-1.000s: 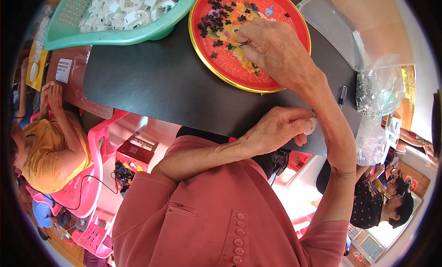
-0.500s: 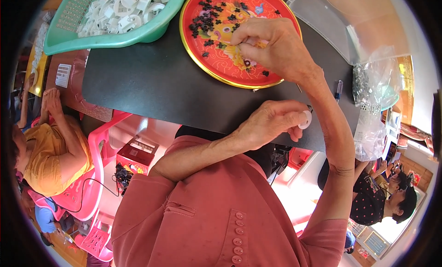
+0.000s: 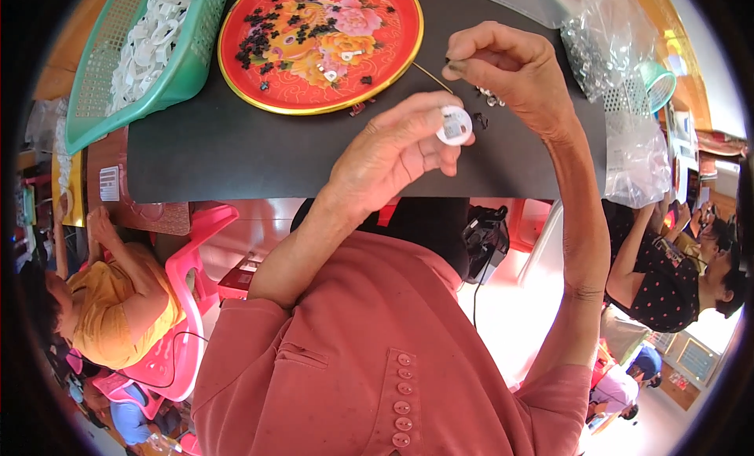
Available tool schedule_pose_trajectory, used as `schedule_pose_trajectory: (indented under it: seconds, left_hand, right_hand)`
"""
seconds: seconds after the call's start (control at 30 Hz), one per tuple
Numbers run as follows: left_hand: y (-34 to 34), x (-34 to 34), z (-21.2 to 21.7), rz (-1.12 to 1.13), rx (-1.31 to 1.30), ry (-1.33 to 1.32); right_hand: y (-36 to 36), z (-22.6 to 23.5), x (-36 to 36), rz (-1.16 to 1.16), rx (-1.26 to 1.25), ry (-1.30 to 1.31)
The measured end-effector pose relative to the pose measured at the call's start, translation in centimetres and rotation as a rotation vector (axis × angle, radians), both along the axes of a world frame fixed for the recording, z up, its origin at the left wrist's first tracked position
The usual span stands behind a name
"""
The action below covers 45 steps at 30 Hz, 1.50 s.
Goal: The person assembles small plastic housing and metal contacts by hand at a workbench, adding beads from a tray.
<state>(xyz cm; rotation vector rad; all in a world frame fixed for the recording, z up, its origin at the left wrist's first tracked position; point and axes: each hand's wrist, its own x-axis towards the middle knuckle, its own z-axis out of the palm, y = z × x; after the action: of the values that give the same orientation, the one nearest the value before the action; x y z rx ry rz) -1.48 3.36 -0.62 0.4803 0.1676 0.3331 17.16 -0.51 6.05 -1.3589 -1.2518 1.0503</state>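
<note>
A person's two bare hands are at work above a dark table (image 3: 275, 161). Since a moment ago, the right hand (image 3: 520, 75) has left the round red tray (image 3: 398, 43) and is now raised, well clear of it, to the right of the left hand (image 3: 382, 157). Its thumb and forefinger are drawn close together, the other fingers curled. A dark spot shows at the thumb tip; it may be a small black part, but the view is too poor to tell.

The left hand has come up and turned, so a white round plastic piece (image 3: 455, 124), held at its fingertips by an otherwise loosely curved hand, now shows its face. Work seems to have passed from the tray to this piece, with the hands near each other but apart.

Ahead and left of the hands, the tray carries scattered black parts (image 3: 255, 43); farther left stands a green basket (image 3: 177, 91) of white plastic pieces (image 3: 149, 47). Small shiny parts (image 3: 492, 98) lie just below the right hand, a clear plastic bag (image 3: 620, 32) to its right.
</note>
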Motion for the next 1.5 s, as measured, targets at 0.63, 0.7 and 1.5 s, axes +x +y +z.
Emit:
schedule_pose_trajectory:
  seconds: [0.63, 0.7, 1.5]
  left_hand:
    - [-0.5, 1.2, -0.4, 0.015, 0.113, 0.012]
    - [-0.7, 1.2, -0.3, 0.031, 0.142, 0.051]
    - [-1.0, 1.3, -0.4, 0.089, 0.280, 0.131]
  right_hand:
    - [-5.7, -2.5, -1.6, -0.188, 0.211, -0.212]
    - [-5.8, -2.7, -1.8, -0.199, 0.203, -0.218]
    - [-6.6, -0.9, -3.1, -0.237, 0.128, -0.478]
